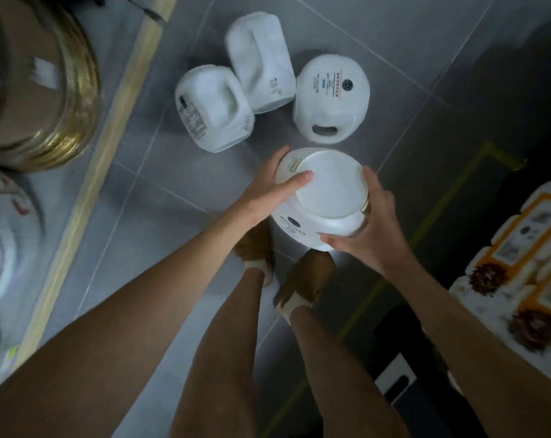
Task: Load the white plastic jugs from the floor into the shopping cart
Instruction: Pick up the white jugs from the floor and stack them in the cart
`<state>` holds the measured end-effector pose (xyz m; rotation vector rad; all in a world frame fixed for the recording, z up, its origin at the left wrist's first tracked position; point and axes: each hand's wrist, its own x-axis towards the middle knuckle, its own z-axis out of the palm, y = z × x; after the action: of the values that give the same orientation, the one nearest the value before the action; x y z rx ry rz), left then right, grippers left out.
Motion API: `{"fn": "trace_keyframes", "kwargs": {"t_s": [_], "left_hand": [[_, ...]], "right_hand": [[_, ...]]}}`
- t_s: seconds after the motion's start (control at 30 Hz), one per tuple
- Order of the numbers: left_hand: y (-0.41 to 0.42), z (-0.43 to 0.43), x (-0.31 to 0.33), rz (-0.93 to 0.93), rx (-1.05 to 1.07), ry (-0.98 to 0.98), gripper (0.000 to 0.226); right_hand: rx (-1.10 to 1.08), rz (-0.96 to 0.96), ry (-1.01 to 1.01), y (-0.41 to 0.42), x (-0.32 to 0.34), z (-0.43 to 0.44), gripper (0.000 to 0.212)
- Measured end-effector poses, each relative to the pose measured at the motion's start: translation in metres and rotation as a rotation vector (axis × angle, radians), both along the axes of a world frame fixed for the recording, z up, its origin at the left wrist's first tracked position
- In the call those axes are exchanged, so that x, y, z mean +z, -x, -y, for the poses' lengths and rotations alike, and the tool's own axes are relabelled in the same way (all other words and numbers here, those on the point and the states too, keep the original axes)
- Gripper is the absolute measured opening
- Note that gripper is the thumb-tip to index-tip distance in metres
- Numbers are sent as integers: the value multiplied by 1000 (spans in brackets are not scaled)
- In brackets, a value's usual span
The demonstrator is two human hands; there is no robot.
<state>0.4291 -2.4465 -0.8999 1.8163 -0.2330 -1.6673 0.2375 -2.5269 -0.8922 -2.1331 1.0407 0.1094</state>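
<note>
I hold one white plastic jug (324, 197) above my feet, its flat bottom turned up toward me. My left hand (267, 194) grips its left side with the thumb across the bottom. My right hand (365, 226) cups its right and lower side. Three more white jugs lie on the grey tiled floor beyond it: one on its side at the left (212, 109), one behind it (261, 61), and one at the right (331, 98) with a printed label and its handle opening facing me. No shopping cart can be made out clearly.
A wooden shelf edge (110, 131) runs diagonally along the left, with a brass-coloured round container (46, 90) and white packages (2, 235) on it. Packaged goods with orange labels (520, 257) sit at the right. A dark object (394, 380) stands on the floor near my right leg.
</note>
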Motion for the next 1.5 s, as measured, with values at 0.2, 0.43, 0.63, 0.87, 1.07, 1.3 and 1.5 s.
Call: {"fn": "trace_keyframes", "kwargs": {"t_s": [0.2, 0.43, 0.63, 0.87, 1.07, 1.3, 1.5], "left_hand": [[-8, -45, 150, 43, 203, 20, 98], [15, -107, 304, 98, 479, 73, 65], [43, -190, 440, 255, 804, 168, 60], [55, -316, 562, 429, 1260, 210, 57], [67, -441, 656, 654, 1454, 234, 67], [119, -612, 730, 886, 1606, 219, 49], [173, -758, 746, 976, 1714, 143, 71]], "right_hand": [[157, 29, -113, -21, 145, -6, 121], [354, 4, -254, -39, 307, -22, 117], [641, 73, -187, -72, 419, -75, 118], [1023, 256, -178, -145, 542, -186, 119], [1303, 456, -124, -184, 648, -315, 117], [1518, 624, -162, -176, 723, -498, 117], [1627, 716, -186, -148, 734, -660, 118]]}}
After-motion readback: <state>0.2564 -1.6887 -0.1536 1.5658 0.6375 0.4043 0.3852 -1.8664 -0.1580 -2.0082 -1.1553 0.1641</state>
